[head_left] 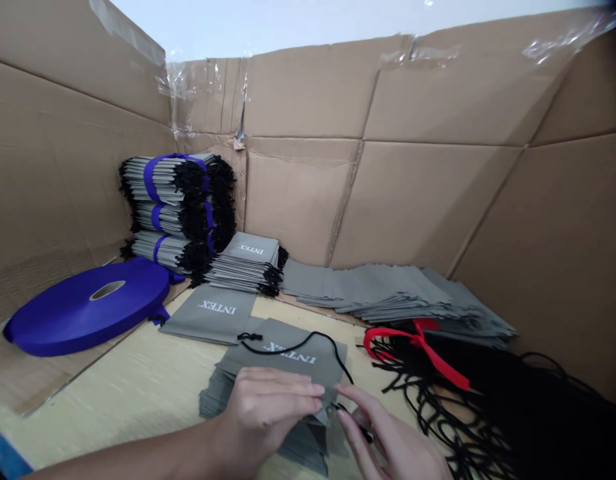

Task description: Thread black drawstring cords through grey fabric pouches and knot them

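A grey fabric pouch printed INTEX (298, 353) lies on top of a pile of grey pouches at the front of the table. My left hand (273, 407) is closed on the pouch's near edge, fingers pressed together and thumb hidden. Across the pouch runs a black cord (293, 343), knotted at its far left end and curving down toward my right hand. There, my right hand (378, 433) pinches a dark piece of the cord between thumb and forefinger, right beside the pouch's corner. Its other fingers are partly hidden.
A purple ribbon roll (63, 307) lies at the left. Behind it stand strapped pouch bundles (161, 217), then a loose pouch stack (243, 267). Flat grey pieces (378, 287) line the back. Black cords (528, 400) with a red tie (438, 357) lie right. Cardboard walls (298, 193) surround the table.
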`<act>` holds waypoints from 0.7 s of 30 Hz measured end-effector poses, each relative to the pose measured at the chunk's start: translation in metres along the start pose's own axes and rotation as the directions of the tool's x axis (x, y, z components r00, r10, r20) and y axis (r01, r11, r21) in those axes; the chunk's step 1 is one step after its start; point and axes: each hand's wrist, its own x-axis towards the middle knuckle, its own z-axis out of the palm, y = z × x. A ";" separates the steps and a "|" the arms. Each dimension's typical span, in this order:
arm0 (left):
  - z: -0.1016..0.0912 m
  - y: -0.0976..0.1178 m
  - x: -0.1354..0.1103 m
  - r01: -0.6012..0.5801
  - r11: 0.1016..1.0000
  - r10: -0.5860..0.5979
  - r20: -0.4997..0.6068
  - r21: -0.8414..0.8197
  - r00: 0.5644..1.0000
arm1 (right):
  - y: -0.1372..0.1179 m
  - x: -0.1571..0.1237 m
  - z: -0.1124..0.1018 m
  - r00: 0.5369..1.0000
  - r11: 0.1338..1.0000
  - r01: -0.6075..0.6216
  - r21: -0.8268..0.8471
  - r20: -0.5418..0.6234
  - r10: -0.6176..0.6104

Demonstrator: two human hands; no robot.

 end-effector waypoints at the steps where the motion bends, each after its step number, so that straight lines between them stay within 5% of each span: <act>1: 0.000 0.000 0.000 -0.011 1.000 0.011 -0.002 0.013 1.000 | 0.000 -0.001 0.002 1.000 1.000 -0.015 0.022 0.000 0.015; 21: -0.013 -0.003 -0.003 -0.179 0.957 0.149 0.140 0.228 0.979 | -0.004 -0.008 0.000 0.975 0.952 -0.186 0.244 0.161 0.150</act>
